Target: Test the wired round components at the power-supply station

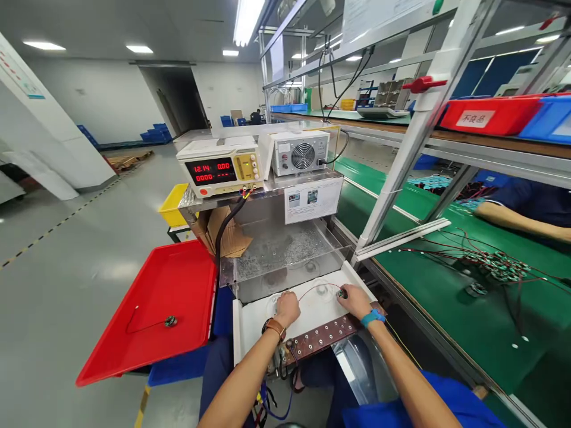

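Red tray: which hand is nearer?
Left. The left hand is to the right of the red tray, over the white bench surface; the right hand is farther to the right, beyond the left, holding a small round part.

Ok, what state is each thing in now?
Left hand: curled by the red wire; grip hidden
Right hand: pinching a small round board
Digital display: lit, top row 12.14 and 0.00
Fan unit: on or off, unclear
Red tray: holding one wired board
Board pile: tangled with wires on green bench
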Demonstrator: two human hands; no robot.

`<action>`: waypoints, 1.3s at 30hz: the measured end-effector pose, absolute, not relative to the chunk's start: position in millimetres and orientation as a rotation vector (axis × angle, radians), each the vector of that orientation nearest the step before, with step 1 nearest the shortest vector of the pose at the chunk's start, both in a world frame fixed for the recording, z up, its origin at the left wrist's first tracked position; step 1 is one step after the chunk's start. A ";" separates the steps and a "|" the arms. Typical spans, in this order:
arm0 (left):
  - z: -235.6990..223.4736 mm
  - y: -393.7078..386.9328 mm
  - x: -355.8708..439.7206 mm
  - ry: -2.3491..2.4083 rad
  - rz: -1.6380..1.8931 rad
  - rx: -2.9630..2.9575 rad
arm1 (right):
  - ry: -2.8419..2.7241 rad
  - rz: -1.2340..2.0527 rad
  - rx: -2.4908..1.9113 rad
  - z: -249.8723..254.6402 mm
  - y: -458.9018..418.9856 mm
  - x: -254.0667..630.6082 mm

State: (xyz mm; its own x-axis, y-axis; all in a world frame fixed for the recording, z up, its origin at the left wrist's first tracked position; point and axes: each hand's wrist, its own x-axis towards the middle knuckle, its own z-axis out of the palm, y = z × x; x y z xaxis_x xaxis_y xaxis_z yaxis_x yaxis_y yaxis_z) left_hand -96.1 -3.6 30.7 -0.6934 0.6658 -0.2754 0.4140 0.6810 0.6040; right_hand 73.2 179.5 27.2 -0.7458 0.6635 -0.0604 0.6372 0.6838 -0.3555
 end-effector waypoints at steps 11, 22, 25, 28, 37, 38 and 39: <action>74.4 -149.5 -87.2 1.718 1.581 0.229 | -2.762 0.946 -0.532 18.8 66.4 -47.9; 52.6 -195.9 22.8 0.886 1.678 -0.224 | -3.019 0.724 -0.417 2.7 32.9 -60.3; 42.1 -197.5 41.1 0.874 1.587 -0.111 | -3.066 0.673 -0.356 -0.5 34.2 -62.8; 47.1 -194.7 41.1 0.959 1.579 -0.057 | -3.101 0.695 -0.348 -4.4 36.2 -65.8; 90.4 -152.4 -30.5 1.450 1.748 0.144 | -3.094 0.862 -0.416 -14.5 44.0 -70.2; 88.1 -145.7 -37.6 1.489 1.743 0.159 | -3.081 0.873 -0.410 -15.4 44.4 -69.8; 84.7 -139.4 -43.5 1.521 1.734 0.171 | -3.065 0.883 -0.401 -16.3 44.8 -69.3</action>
State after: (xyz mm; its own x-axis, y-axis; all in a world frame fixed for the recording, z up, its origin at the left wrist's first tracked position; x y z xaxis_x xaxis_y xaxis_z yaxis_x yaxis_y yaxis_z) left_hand -43.5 -139.4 84.7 -0.6670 0.6338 -0.3917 -0.4709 0.0488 0.8808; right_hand -69.3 44.8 -16.3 -0.9662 0.2175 -0.1382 0.2577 0.8183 -0.5138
